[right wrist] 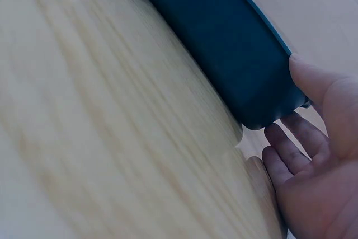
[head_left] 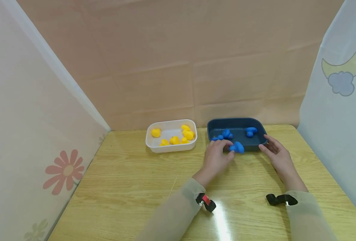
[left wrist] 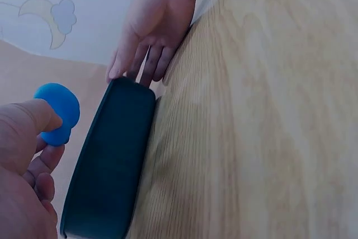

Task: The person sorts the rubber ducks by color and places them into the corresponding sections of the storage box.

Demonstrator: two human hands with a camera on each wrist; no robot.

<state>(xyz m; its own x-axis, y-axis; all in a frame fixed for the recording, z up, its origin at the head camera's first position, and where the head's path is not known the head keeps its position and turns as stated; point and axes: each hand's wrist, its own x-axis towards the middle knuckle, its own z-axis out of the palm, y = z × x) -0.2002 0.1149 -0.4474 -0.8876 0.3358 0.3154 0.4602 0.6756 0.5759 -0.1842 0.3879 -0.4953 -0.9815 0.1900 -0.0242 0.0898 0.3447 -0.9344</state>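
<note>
A blue rubber duck (head_left: 239,147) is pinched between the thumb and fingers of my left hand (head_left: 217,156), over the front rim of the dark blue tray (head_left: 238,119). In the left wrist view that duck (left wrist: 59,110) shows beside the tray's long wall (left wrist: 112,160). My right hand (head_left: 279,159) holds the tray's right end, its thumb at the front corner and its fingers along the end wall. The right wrist view shows this hand (right wrist: 319,155) with the thumb at the rim and curled fingers against the end. More blue ducks (head_left: 227,134) lie inside, partly hidden by my left hand.
Left of the dark tray stands a white tray (head_left: 150,144) holding several yellow ducks (head_left: 174,140). Both trays sit at the back of the wooden table (head_left: 129,187), close to a brown paper backdrop (head_left: 178,67). Pale printed cloth hangs on both sides.
</note>
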